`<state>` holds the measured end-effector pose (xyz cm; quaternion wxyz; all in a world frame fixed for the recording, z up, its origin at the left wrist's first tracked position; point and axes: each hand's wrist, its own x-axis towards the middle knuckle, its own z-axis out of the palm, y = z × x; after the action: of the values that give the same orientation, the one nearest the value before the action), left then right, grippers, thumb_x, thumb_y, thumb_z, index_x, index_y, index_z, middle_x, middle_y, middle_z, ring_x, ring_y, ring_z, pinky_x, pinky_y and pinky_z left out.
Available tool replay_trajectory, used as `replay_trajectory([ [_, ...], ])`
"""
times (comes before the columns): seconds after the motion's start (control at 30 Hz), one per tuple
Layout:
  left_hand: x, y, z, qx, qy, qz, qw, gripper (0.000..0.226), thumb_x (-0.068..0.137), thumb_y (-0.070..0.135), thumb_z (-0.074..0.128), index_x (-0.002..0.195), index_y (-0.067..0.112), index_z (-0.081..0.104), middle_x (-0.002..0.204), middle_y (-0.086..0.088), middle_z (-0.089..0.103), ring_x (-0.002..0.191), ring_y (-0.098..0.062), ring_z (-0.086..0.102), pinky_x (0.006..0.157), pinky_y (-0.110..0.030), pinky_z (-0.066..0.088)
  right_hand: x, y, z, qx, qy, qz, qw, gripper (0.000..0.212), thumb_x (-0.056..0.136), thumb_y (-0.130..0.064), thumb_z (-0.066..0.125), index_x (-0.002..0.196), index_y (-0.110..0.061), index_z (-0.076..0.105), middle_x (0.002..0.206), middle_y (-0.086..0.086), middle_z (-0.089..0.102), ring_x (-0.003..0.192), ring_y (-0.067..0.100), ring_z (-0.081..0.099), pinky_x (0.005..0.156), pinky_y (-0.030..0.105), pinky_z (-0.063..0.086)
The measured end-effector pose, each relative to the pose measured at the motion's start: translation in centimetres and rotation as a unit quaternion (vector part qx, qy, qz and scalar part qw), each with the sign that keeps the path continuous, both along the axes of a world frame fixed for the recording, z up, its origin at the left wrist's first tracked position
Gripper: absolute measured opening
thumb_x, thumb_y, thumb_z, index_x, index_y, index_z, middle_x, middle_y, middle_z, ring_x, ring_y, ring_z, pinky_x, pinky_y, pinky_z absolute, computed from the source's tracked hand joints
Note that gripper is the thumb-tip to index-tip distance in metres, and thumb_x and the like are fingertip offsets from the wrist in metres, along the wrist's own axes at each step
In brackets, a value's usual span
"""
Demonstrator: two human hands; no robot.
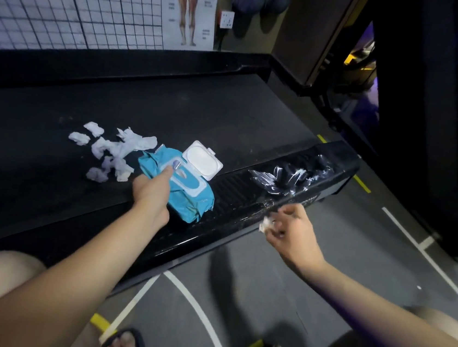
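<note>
A blue pack of wet wipes (188, 197) lies on the black treadmill belt (172, 109), its white flip lid (203, 159) open. My left hand (153, 191) rests on the pack, fingers reaching to the opening. My right hand (291, 231) hovers over the treadmill's glossy side rail (231, 219) and pinches a small crumpled white wipe (267, 224). White foam smears (287, 178) streak the rail farther right. A pile of several used crumpled wipes (110, 151) sits on the belt left of the pack.
A wire grid panel (70, 1) and an anatomy poster (189, 6) stand behind the treadmill. A dark fitness machine (443, 112) rises at the right. Grey floor (331, 213) with white and yellow lines lies below; my sandalled feet (125, 344) are at the bottom.
</note>
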<state>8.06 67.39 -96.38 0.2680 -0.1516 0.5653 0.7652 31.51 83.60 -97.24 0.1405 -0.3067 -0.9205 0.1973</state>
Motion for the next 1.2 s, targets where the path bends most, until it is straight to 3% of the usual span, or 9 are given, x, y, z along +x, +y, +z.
replay_trajectory([
  [0.07,0.2,0.0,-0.2,-0.003,0.000,-0.001,1.000,0.013,0.102,0.013,0.071,0.095,0.019,0.063,0.096,-0.003,0.074,0.083,-0.019,0.074,0.066,-0.035,0.059,-0.5,-0.2,-0.7,-0.082,-0.013,-0.084,0.993,0.021,0.080,-0.015,0.080,0.067,-0.003,0.068,0.070,0.001,0.055,0.079,0.013,0.053,0.066,0.016,0.040],
  [0.13,0.2,0.1,-0.6,-0.008,0.003,0.000,1.000,0.012,0.102,0.013,0.071,0.095,0.019,0.064,0.096,-0.003,0.075,0.085,-0.020,0.075,0.068,-0.037,0.060,-1.9,-0.7,-1.4,-0.160,0.013,-0.131,0.978,0.020,0.079,-0.021,0.081,0.068,-0.007,0.072,0.061,0.000,0.058,0.062,0.013,0.052,0.060,0.022,0.041],
  [0.33,-0.2,0.0,-1.8,-0.036,0.027,0.003,0.999,0.012,0.103,0.013,0.070,0.099,0.024,0.067,0.101,0.000,0.077,0.089,-0.020,0.077,0.081,-0.043,0.064,-2.9,-0.3,-5.2,-0.308,0.014,-0.225,0.924,0.021,0.082,-0.021,0.071,0.063,-0.011,0.071,0.062,-0.010,0.071,0.072,0.009,0.069,0.072,0.026,0.055],
  [0.5,-0.6,1.0,-2.2,-0.042,0.035,0.005,0.998,0.010,0.103,0.014,0.070,0.105,0.024,0.069,0.103,0.000,0.078,0.089,-0.018,0.077,0.079,-0.040,0.064,-3.4,-0.1,-7.4,-0.445,0.077,-0.247,0.857,0.020,0.083,-0.024,0.069,0.075,-0.005,0.073,0.081,-0.003,0.078,0.088,0.013,0.075,0.096,0.039,0.057],
  [0.6,-0.3,1.9,-2.3,-0.041,0.056,-0.001,0.998,0.011,0.103,0.016,0.071,0.108,0.025,0.071,0.106,0.002,0.079,0.092,-0.017,0.078,0.081,-0.040,0.064,-3.4,-0.1,-8.2,-0.497,0.108,-0.273,0.816,0.008,0.085,-0.012,0.076,0.084,-0.005,0.072,0.085,0.004,0.078,0.090,0.020,0.076,0.097,0.039,0.057],
  [0.67,0.1,2.4,-2.3,-0.041,0.071,-0.013,0.997,0.010,0.102,0.018,0.072,0.106,0.027,0.072,0.106,0.003,0.080,0.094,-0.017,0.078,0.083,-0.039,0.064,-3.6,0.1,-8.3,-0.531,0.111,-0.260,0.799,0.018,0.080,-0.009,0.083,0.092,-0.001,0.072,0.090,0.008,0.078,0.093,0.020,0.075,0.096,0.036,0.057],
  [0.83,1.2,3.1,-3.0,-0.018,0.063,-0.045,0.997,0.026,0.101,0.019,0.075,0.126,0.017,0.074,0.110,0.001,0.082,0.099,-0.018,0.079,0.090,-0.041,0.063,-4.6,-0.5,-8.0,-0.516,0.090,-0.252,0.814,0.014,0.077,-0.007,0.086,0.084,-0.005,0.074,0.086,0.007,0.078,0.084,0.015,0.073,0.079,0.022,0.057],
  [1.03,1.4,2.9,-3.5,-0.033,0.044,-0.031,0.998,0.026,0.102,0.017,0.073,0.128,0.015,0.072,0.109,-0.001,0.081,0.092,-0.017,0.080,0.083,-0.038,0.064,-5.5,0.2,-7.8,-0.481,0.075,-0.287,0.825,0.015,0.068,-0.010,0.088,0.075,-0.006,0.076,0.075,0.004,0.077,0.085,0.023,0.076,0.083,0.039,0.062],
  [1.2,0.9,2.5,-2.8,-0.033,0.052,-0.007,0.998,0.018,0.102,0.014,0.072,0.119,0.018,0.072,0.111,-0.002,0.080,0.095,-0.020,0.080,0.093,-0.048,0.063,-5.5,1.3,-7.3,-0.438,0.097,-0.336,0.828,0.017,0.069,-0.017,0.086,0.075,-0.007,0.073,0.077,0.006,0.077,0.074,0.018,0.074,0.063,0.026,0.056],
])
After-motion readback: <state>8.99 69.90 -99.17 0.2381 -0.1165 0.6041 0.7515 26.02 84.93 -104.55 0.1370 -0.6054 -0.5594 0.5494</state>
